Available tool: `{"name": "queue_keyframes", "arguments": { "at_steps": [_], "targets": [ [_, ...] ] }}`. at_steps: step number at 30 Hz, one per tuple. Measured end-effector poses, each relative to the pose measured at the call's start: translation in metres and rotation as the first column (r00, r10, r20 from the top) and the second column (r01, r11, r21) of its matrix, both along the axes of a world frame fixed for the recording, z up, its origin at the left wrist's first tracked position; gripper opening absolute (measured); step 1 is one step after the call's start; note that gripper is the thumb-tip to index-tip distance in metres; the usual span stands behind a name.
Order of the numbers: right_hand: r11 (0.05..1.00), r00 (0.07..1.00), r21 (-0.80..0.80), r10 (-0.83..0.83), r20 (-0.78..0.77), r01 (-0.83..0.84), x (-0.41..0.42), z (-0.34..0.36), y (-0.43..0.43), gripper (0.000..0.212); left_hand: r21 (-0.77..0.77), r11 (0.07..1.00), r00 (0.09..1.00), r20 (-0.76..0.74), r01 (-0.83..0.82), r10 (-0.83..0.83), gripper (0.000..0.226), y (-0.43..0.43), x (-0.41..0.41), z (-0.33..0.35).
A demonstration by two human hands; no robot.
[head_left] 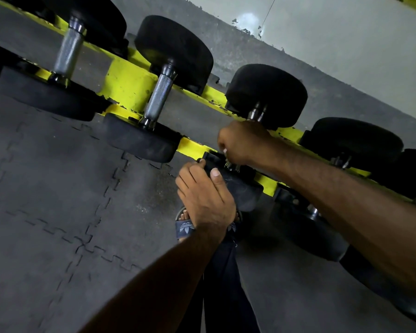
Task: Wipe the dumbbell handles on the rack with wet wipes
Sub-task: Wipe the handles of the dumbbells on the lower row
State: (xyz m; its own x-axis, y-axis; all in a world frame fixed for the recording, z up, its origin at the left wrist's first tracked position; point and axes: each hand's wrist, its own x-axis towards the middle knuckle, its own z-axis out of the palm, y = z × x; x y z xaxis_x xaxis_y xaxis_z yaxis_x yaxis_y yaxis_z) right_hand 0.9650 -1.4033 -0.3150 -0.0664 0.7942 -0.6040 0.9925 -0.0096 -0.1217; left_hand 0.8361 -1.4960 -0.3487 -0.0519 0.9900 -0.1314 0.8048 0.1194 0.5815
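Black dumbbells lie across a yellow rack (127, 82). My right hand (244, 144) is curled round the handle of the third dumbbell (267, 92) and hides most of it; a scrap of white wipe (225, 150) shows at its fingers. My left hand (204, 195) grips the near head of that same dumbbell (240, 186), thumb on top. To the left, a second dumbbell shows its bare knurled steel handle (157, 98), and a third handle (69, 50) lies further left.
More dumbbells (351, 140) sit on the rack to the right, with others on a lower tier (317, 234). Grey interlocking floor mats (58, 200) spread to the left. A foot in a blue sandal (184, 227) stands below my left hand. A pale wall (346, 44) rises behind.
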Motion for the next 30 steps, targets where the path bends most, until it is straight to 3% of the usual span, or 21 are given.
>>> {"name": "queue_keyframes", "arguments": {
  "at_steps": [3, 5, 9, 11, 13, 15, 16, 18, 21, 23, 24, 26, 28, 29, 30],
  "targets": [
    [0.988, 0.995, 0.14, -0.075, 0.069, 0.065, 0.009, 0.0, 0.005, 0.013, -0.002, 1.0, 1.0, -0.006, 0.005, -0.005, 0.044, 0.001, 0.0, 0.0],
    [0.969, 0.993, 0.223, -0.112, 0.035, 0.101, 0.01, -0.005, -0.005, 0.01, -0.005, 1.0, 1.0, 0.001, 0.008, -0.008, 0.044, 0.0, 0.0, 0.0],
    [0.931, 0.967, 0.339, -0.053, -0.248, 0.138, 0.022, -0.02, -0.046, 0.011, -0.018, 1.0, 1.0, -0.007, 0.004, -0.004, 0.048, 0.001, -0.001, -0.001],
    [0.838, 0.884, 0.415, -0.154, -0.442, 0.354, 0.036, -0.024, -0.06, 0.013, -0.025, 1.0, 1.0, -0.02, 0.006, -0.006, 0.048, 0.001, 0.0, -0.001],
    [0.616, 0.664, 0.343, -0.421, -0.618, 0.709, 0.041, -0.034, -0.072, 0.011, -0.023, 1.0, 1.0, -0.023, 0.008, -0.008, 0.045, 0.001, 0.0, -0.001],
    [0.29, 0.204, 0.016, -0.63, -0.749, 0.957, 0.032, -0.041, -0.077, 0.019, -0.018, 1.0, 1.0, -0.025, 0.006, -0.006, 0.044, 0.0, 0.0, -0.002],
    [0.158, -0.001, -0.132, -0.635, -0.772, 0.979, 0.025, -0.042, -0.076, 0.022, -0.017, 1.0, 1.0, -0.026, 0.006, -0.006, 0.044, 0.0, 0.0, -0.002],
    [-0.06, -0.309, -0.33, -0.539, -0.784, 0.942, 0.022, -0.045, -0.065, 0.02, -0.014, 1.0, 1.0, -0.028, 0.005, -0.006, 0.043, 0.0, 0.0, -0.003],
    [-0.307, -0.698, -0.631, -0.401, -0.593, 0.713, 0.03, -0.056, -0.043, 0.016, -0.004, 1.0, 1.0, -0.021, 0.008, -0.008, 0.04, 0.0, -0.001, -0.004],
    [-0.337, -0.845, -0.792, -0.372, -0.384, 0.508, 0.032, -0.067, -0.035, 0.014, -0.001, 1.0, 1.0, -0.016, 0.003, -0.003, 0.039, 0.0, -0.001, -0.004],
    [-0.31, -0.872, -0.837, -0.352, -0.34, 0.451, 0.031, -0.073, -0.033, 0.015, 0.001, 1.0, 1.0, -0.016, 0.002, -0.002, 0.039, 0.0, -0.001, -0.004],
    [-0.222, -0.893, -0.886, -0.3, -0.336, 0.408, 0.029, -0.079, -0.028, 0.027, 0.004, 1.0, 1.0, -0.02, 0.008, -0.008, 0.04, -0.001, -0.001, -0.004],
    [-0.19, -0.912, -0.906, -0.242, -0.331, 0.379, 0.027, -0.077, -0.021, 0.055, 0.001, 1.0, 1.0, -0.025, 0.008, -0.008, 0.04, 0.0, -0.001, -0.004],
    [-0.195, -0.926, -0.914, -0.209, -0.316, 0.356, 0.026, -0.076, -0.02, 0.054, 0.001, 1.0, 1.0, -0.024, 0.004, -0.004, 0.039, 0.0, -0.001, -0.004],
    [-0.216, -0.927, -0.908, -0.203, -0.317, 0.358, 0.027, -0.075, -0.02, 0.039, 0.003, 1.0, 1.0, -0.021, 0.0, 0.0, 0.039, 0.0, -0.001, -0.003]
  ]
}}
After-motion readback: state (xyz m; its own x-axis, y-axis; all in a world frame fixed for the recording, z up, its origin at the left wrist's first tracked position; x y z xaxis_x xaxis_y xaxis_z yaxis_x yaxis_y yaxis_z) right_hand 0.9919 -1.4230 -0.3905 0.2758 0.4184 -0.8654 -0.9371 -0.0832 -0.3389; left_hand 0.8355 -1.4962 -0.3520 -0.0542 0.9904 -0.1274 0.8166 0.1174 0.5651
